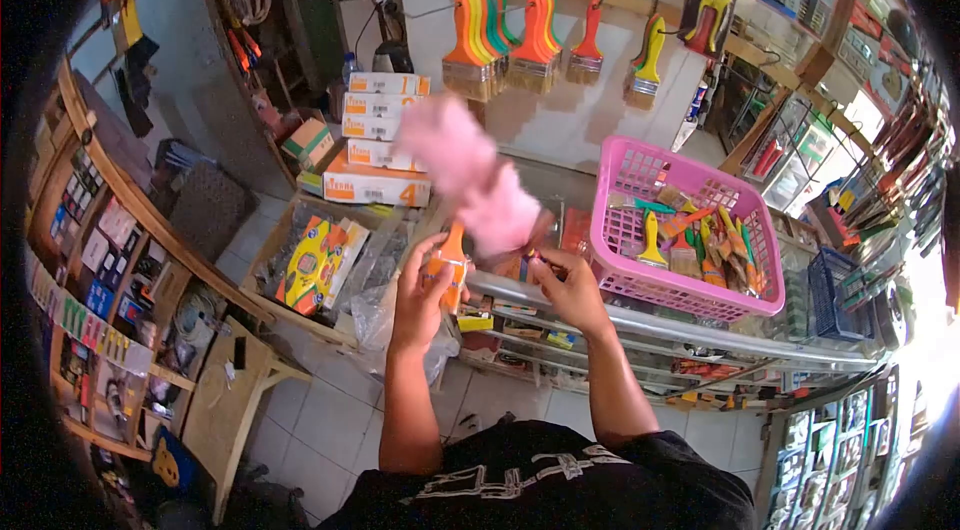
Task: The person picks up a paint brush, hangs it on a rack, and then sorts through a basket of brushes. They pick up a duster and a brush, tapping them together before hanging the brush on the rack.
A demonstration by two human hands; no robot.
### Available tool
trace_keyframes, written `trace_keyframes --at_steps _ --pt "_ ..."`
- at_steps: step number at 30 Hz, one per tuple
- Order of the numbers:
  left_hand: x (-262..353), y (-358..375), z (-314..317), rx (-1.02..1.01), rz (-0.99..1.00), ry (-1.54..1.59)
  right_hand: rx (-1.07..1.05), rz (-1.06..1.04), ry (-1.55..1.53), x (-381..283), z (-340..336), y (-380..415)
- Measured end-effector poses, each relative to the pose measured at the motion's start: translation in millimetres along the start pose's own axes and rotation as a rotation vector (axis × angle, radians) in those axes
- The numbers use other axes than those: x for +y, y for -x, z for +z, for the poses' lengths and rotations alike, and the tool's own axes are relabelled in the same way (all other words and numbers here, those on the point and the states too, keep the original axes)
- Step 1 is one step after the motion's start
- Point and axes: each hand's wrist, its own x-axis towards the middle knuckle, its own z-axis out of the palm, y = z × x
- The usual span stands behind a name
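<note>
My left hand [428,292] is closed around an orange-handled paintbrush [453,248], held upright over the counter's near edge. To its right, my right hand [568,292] has its thumb and fingers pinched together at the lower end of a pink, fluffy-looking thing [502,215]. That pink thing is smeared by motion and stretches up and left past the paintbrush. A pink plastic basket [690,302] stands right of my right hand, with several paintbrushes [685,258] with yellow, orange and green handles lying in it.
More paintbrushes [535,35] hang from hooks on the wall ahead. Stacked white-and-orange boxes [375,188] stand at the back left, beyond a yellow-and-red package [318,265] and clear plastic bags [385,325]. A blue basket [840,295] sits farther right; a wooden bench [235,380] is at left.
</note>
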Motion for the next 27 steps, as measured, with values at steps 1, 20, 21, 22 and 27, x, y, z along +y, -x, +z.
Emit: trace_keyframes --at_steps 1,20,21,22,27 --pt "-1.1 -1.4 -4.4 -0.006 0.027 -0.053 -0.023 0.063 -0.007 -2.6 -1.0 -0.3" --pt "-7.4 -36.4 -68.1 -0.139 -0.131 0.059 0.237 0.281 0.036 -8.9 53.6 13.3" --pt "-14.4 -37.9 -69.1 -0.150 -0.166 0.202 0.192 0.292 0.004 -5.6 51.9 18.0" --pt "-21.1 -39.6 -69.2 -0.160 -0.203 0.345 0.149 0.303 -0.028 -2.1 50.5 21.8" --pt "-40.3 -43.7 -69.5 -0.333 -0.274 0.459 0.280 0.319 -0.038 4.7 49.5 29.2"
